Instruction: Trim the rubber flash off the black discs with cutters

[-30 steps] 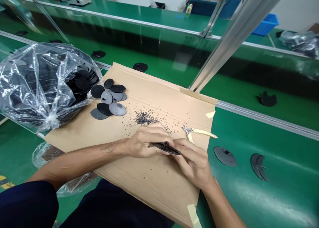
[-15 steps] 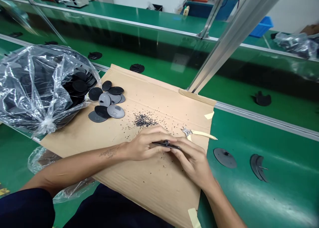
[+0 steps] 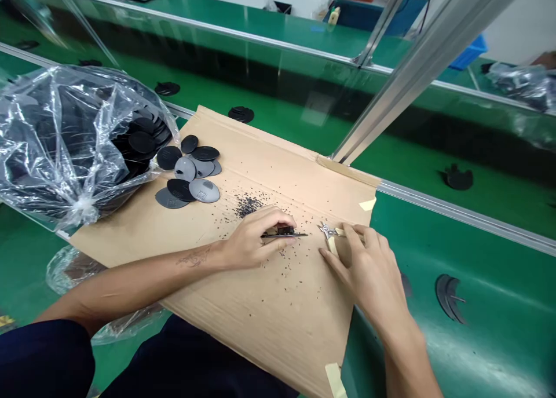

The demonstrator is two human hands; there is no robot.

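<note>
From afar, I have the left hand (image 3: 254, 240) pinching a disc (image 3: 285, 232) over the cardboard (image 3: 278, 340), the right hand (image 3: 374, 270) spread around the pliers (image 3: 328, 230) (contact unclear), so a hasty grab could skew them.

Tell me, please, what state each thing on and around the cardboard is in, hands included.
Left hand: closed on a black part
Right hand: open, fingers at the cutters
Cutters: handles spread apart
Plastic bag: open, dark discs showing inside
Loose discs: clustered, several overlapping
Black bits: partly heaped, partly scattered
Cardboard: lying flat, taped along the right edge
</note>
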